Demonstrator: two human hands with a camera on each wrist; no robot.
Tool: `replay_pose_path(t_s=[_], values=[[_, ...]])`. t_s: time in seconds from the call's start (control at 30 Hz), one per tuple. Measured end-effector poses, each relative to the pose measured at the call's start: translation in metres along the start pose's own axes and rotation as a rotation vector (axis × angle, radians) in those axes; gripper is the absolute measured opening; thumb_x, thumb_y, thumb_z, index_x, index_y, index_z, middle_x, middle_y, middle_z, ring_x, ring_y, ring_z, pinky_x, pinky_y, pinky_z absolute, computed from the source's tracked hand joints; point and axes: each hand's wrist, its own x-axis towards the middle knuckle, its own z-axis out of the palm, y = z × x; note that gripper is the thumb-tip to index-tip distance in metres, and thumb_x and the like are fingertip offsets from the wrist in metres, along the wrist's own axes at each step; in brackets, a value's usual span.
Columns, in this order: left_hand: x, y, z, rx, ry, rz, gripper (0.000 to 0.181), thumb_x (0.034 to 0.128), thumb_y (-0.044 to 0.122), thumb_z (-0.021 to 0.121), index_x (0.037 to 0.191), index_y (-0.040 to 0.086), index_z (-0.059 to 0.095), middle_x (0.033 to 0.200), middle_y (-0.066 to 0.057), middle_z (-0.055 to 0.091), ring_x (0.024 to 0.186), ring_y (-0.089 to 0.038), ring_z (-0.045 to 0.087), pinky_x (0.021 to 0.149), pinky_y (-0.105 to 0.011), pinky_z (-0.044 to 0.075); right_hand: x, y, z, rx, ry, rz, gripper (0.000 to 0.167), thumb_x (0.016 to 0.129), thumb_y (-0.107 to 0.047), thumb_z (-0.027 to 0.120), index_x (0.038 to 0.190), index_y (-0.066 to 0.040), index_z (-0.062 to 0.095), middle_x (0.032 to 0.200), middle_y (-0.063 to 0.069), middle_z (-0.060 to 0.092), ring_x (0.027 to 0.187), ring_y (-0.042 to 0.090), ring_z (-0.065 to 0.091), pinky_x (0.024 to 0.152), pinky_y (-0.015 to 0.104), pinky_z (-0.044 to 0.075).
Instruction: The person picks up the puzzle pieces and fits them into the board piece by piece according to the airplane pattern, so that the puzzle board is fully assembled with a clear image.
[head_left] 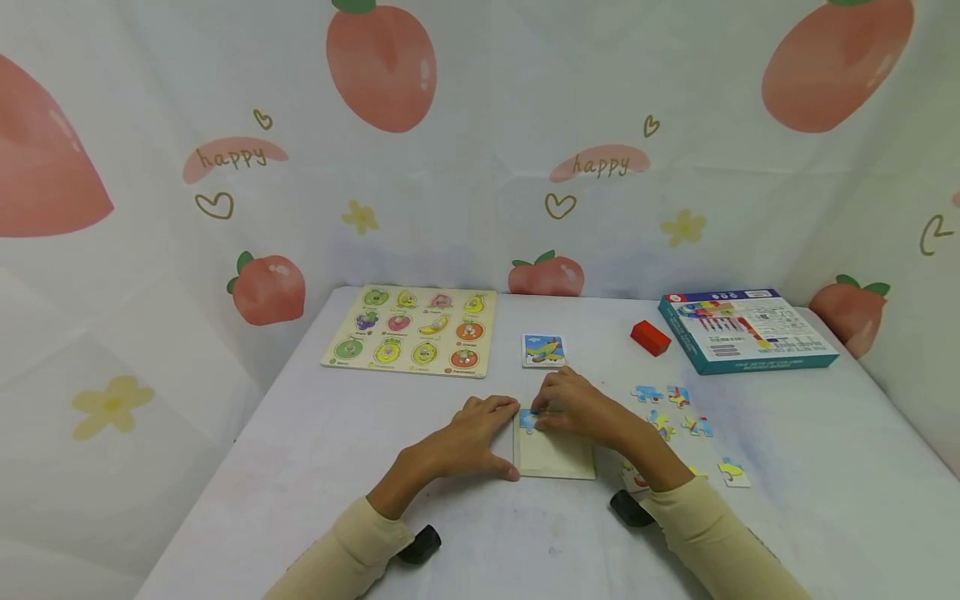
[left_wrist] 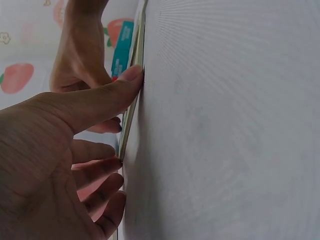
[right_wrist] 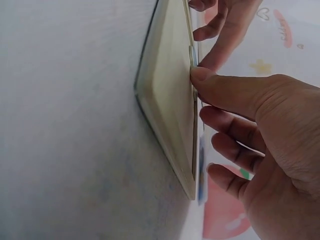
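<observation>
A pale, square puzzle tray [head_left: 557,460] lies on the white table in front of me. My left hand [head_left: 467,437] is spread along its left edge, thumb at the near corner and forefinger at the far one. In the tray's far left corner sits a light blue puzzle piece [head_left: 527,420]. My right hand [head_left: 581,408] reaches over the tray and pinches this piece with bent fingers and thumb; the right wrist view shows the thumb [right_wrist: 202,75] on it, the forefinger mostly hidden. Just behind the tray lies a square aeroplane picture [head_left: 543,350].
Several loose puzzle pieces [head_left: 697,426] lie to the right, some partly behind my right forearm. Farther back are a red block [head_left: 650,337] and a teal-edged box [head_left: 757,333]. A wooden fruit board [head_left: 412,329] lies at the back left. A printed cloth hangs behind the table.
</observation>
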Motion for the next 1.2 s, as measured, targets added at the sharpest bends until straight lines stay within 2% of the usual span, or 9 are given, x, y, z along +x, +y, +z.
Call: replay_pose_path(t_s=[0.2, 0.37, 0.53, 0.73, 0.9, 1.03, 1.2], values=[[-0.001, 0.001, 0.000, 0.008, -0.008, 0.005, 0.093, 0.0858, 0.046, 0.088, 0.163, 0.017, 0.045, 0.167, -0.002, 0.040, 0.143, -0.028, 0.039, 0.118, -0.051, 0.037, 0.000, 0.000, -0.001, 0.001, -0.008, 0.011, 0.017, 0.091, -0.020, 0.085, 0.106, -0.011, 0.083, 0.102, -0.001, 0.072, 0.110, 0.023, 0.059, 0.098, 0.044, 0.051], [-0.001, 0.004, -0.001, 0.032, -0.017, 0.043, 0.083, 0.0874, 0.043, 0.087, 0.159, 0.021, 0.051, 0.167, 0.001, 0.040, 0.142, -0.027, 0.040, 0.115, -0.051, 0.039, -0.001, 0.002, 0.000, -0.001, 0.011, -0.001, 0.016, 0.091, -0.021, 0.085, 0.104, -0.011, 0.083, 0.100, -0.003, 0.072, 0.109, 0.023, 0.059, 0.097, 0.044, 0.050], [-0.001, 0.006, -0.001, 0.066, -0.034, 0.079, 0.075, 0.0904, 0.040, 0.085, 0.156, 0.019, 0.056, 0.161, 0.006, 0.047, 0.140, -0.024, 0.041, 0.113, -0.048, 0.039, -0.001, 0.002, 0.001, -0.001, 0.019, 0.007, 0.018, 0.090, -0.022, 0.086, 0.103, -0.010, 0.083, 0.099, -0.003, 0.071, 0.108, 0.023, 0.060, 0.098, 0.045, 0.051], [-0.001, 0.006, -0.001, 0.081, -0.031, 0.088, 0.074, 0.0908, 0.040, 0.085, 0.155, 0.018, 0.056, 0.160, 0.006, 0.048, 0.140, -0.024, 0.042, 0.112, -0.047, 0.038, -0.004, 0.002, -0.002, 0.036, 0.004, 0.057, 0.024, 0.091, -0.025, 0.085, 0.108, -0.009, 0.082, 0.105, -0.001, 0.073, 0.111, 0.024, 0.060, 0.101, 0.047, 0.050], [-0.001, 0.006, -0.001, 0.076, -0.034, 0.085, 0.075, 0.0907, 0.039, 0.085, 0.156, 0.018, 0.056, 0.160, 0.007, 0.048, 0.141, -0.024, 0.042, 0.112, -0.048, 0.038, -0.014, 0.009, -0.009, 0.087, 0.008, 0.122, 0.028, 0.093, -0.026, 0.083, 0.115, -0.009, 0.080, 0.113, 0.001, 0.075, 0.114, 0.025, 0.059, 0.099, 0.047, 0.051], [-0.001, 0.007, -0.001, 0.066, -0.039, 0.069, 0.075, 0.0908, 0.039, 0.085, 0.157, 0.019, 0.055, 0.161, 0.008, 0.047, 0.142, -0.024, 0.041, 0.114, -0.048, 0.037, -0.028, 0.018, -0.017, 0.127, 0.054, 0.162, 0.030, 0.093, -0.027, 0.083, 0.118, -0.010, 0.079, 0.118, 0.002, 0.075, 0.116, 0.026, 0.058, 0.099, 0.049, 0.052], [-0.001, 0.007, -0.001, 0.069, -0.039, 0.056, 0.076, 0.0907, 0.040, 0.085, 0.157, 0.019, 0.054, 0.161, 0.009, 0.047, 0.143, -0.024, 0.041, 0.115, -0.048, 0.037, -0.046, 0.030, -0.030, 0.128, 0.109, 0.188, 0.033, 0.092, -0.028, 0.084, 0.120, -0.009, 0.079, 0.118, 0.004, 0.076, 0.116, 0.029, 0.059, 0.098, 0.054, 0.053]])
